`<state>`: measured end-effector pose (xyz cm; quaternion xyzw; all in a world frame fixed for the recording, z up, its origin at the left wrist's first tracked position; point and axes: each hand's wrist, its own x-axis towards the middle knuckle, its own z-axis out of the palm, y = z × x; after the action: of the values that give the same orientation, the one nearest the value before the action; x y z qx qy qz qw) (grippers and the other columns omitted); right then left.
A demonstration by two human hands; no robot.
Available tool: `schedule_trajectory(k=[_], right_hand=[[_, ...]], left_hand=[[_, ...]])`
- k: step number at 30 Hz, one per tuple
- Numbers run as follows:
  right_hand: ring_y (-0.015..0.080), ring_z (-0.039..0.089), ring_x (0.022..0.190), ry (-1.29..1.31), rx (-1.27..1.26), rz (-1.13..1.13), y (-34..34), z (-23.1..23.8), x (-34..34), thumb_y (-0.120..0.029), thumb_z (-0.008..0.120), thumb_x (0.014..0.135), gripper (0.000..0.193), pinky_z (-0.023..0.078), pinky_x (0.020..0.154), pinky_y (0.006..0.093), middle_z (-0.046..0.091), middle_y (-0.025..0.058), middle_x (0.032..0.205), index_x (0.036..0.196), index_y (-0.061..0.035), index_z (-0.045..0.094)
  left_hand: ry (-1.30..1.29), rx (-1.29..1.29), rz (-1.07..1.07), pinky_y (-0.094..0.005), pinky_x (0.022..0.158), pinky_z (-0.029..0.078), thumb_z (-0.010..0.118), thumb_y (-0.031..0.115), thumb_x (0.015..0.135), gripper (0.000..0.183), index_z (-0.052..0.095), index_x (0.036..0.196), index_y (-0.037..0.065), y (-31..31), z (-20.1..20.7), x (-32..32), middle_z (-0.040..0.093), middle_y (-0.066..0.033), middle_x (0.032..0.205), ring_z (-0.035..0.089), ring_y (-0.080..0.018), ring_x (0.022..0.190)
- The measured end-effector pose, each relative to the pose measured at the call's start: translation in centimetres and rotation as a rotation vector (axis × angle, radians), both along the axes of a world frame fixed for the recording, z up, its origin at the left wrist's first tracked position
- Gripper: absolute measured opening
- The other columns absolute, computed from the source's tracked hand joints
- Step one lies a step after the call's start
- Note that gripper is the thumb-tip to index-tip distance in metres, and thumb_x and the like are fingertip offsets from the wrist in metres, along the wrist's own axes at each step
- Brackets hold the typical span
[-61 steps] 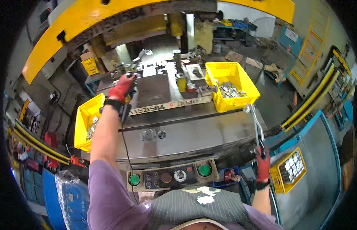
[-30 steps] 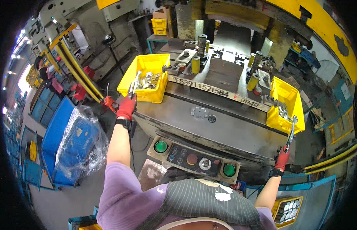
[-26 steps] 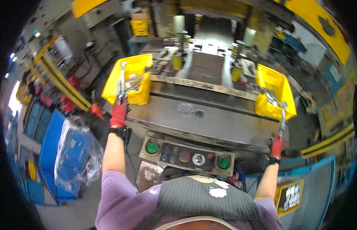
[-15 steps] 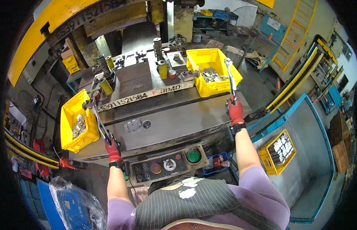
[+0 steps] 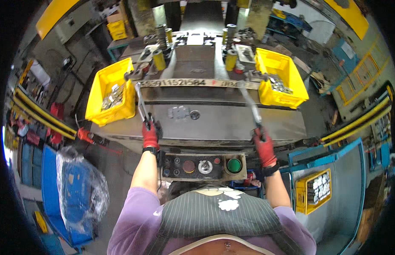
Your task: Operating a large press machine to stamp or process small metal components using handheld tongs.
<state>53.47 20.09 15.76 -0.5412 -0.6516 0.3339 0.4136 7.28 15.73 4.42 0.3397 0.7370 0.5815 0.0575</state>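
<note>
My left hand (image 5: 150,135), in a red and black glove, is closed round the handles of long metal tongs (image 5: 141,102). Their tips point away, close beside the left yellow bin (image 5: 131,100), which holds small metal pieces. My right hand (image 5: 264,146), gloved alike, grips a second pair of long tongs (image 5: 251,106), blurred at the far end. These slant up and left over the press table, short of the right yellow bin (image 5: 286,101) with its metal pieces; their jaws are too blurred to read. A flat metal part (image 5: 177,112) and a round dark piece (image 5: 195,114) lie between the hands.
The steel press bed (image 5: 227,123) stretches across in front of me, with upright guide posts (image 5: 159,59) behind. Below it sits a control panel (image 5: 201,166) with a green button (image 5: 234,165). At right, a yellow crate (image 5: 301,197) of stacked parts stands on a blue-edged metal surface.
The view has swung to the right. My right hand's tongs have moved left from over the right bin to above the press bed. The left hand still holds its tongs beside the left bin.
</note>
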Motion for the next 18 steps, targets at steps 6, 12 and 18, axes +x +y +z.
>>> schedule_trajectory(k=[6, 12, 18], right_hand=[[0.0312, 0.058, 0.077, -0.278, 0.111, 0.422, -3.1, 1.2, -10.4, -0.022, 0.058, 0.073, 0.049, 0.046, 0.067, 0.0375, 0.060, 0.0138, 0.088, 0.119, -0.0151, 0.045], [0.0332, 0.058, 0.076, -0.432, 0.070, 0.480, -2.5, 0.2, -13.6, -0.023, 0.059, 0.073, 0.051, 0.045, 0.067, 0.0396, 0.060, 0.0140, 0.085, 0.121, -0.0168, 0.043], [0.0315, 0.058, 0.070, -0.081, 0.109, 0.349, -0.3, 3.5, -13.2, -0.014, 0.055, 0.074, 0.047, 0.045, 0.061, 0.0354, 0.058, 0.0154, 0.076, 0.120, -0.0155, 0.044]], left_hand=[[-0.009, -0.026, 0.005, -0.0320, 0.068, 0.043, 0.053, 0.021, 0.081, 0.027, 0.052, 0.098, -0.001, -0.3, 1.3, 0.4, 0.058, -0.0168, 0.081, 0.055, -0.0251, 0.072], [-0.016, 0.061, -0.014, -0.0342, 0.068, 0.042, 0.054, 0.022, 0.081, 0.027, 0.052, 0.095, -0.001, -0.6, 0.1, -0.5, 0.059, -0.0171, 0.082, 0.056, -0.0272, 0.074], [0.027, 0.035, -0.006, -0.0363, 0.063, 0.041, 0.054, 0.022, 0.081, 0.024, 0.052, 0.089, -0.001, -0.5, 1.3, 1.1, 0.057, -0.0178, 0.077, 0.055, -0.0302, 0.070]])
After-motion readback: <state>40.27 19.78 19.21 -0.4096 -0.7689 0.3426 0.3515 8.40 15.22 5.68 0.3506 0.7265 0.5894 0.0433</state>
